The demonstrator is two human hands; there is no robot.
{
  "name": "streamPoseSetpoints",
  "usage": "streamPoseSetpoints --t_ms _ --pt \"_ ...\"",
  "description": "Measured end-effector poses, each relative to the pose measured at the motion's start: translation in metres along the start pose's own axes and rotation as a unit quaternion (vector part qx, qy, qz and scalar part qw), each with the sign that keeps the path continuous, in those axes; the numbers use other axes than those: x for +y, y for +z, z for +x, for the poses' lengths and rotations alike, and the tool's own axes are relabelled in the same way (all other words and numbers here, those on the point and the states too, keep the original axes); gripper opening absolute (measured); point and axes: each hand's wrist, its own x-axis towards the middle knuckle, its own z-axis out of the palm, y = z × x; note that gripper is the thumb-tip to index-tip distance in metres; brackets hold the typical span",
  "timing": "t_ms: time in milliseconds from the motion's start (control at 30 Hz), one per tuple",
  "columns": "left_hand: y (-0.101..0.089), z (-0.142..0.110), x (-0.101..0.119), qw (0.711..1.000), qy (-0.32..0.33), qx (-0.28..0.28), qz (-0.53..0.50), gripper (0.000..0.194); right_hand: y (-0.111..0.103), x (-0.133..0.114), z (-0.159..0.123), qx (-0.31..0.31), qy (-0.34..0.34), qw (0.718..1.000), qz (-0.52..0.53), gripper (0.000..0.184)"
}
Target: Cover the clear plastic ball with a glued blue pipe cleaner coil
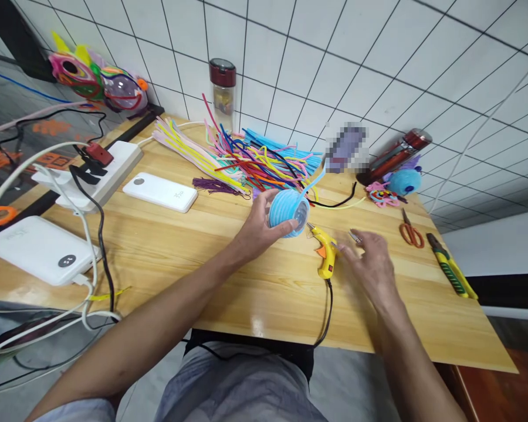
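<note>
My left hand (266, 220) is closed around a small clear plastic cup-like piece wound with light blue pipe cleaner (286, 211), held above the table. A loose blue end sticks up from it toward the back right. A yellow glue gun (328, 255) with an orange trigger lies just to the right, its nozzle pointing at the wound piece. Beside the glue gun's back end, my right hand (372, 264) is somewhat blurred, thumb and fingers apart. A small silvery thing (355, 236) shows at its fingertips; I cannot tell whether they touch it.
Many coloured pipe cleaners (264, 161) are heaped at the back. Scissors (411, 231) and green-yellow pliers (451, 266) lie right. A red flask (396, 155) and a glass bottle (223, 94) stand near the wall. White power banks (161, 192), a power strip (110, 170) and cables occupy the left.
</note>
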Motion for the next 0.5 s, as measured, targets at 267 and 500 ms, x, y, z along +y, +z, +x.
streamPoseSetpoints --t_ms 267,500 --pt "0.002 -0.005 0.000 0.997 0.028 -0.047 0.056 0.079 0.011 -0.088 0.030 0.025 -0.451 0.892 0.021 0.030" --pt "0.002 -0.005 -0.001 0.996 0.001 -0.075 0.049 0.082 0.023 -0.078 0.033 0.034 -0.445 0.893 0.049 0.024"
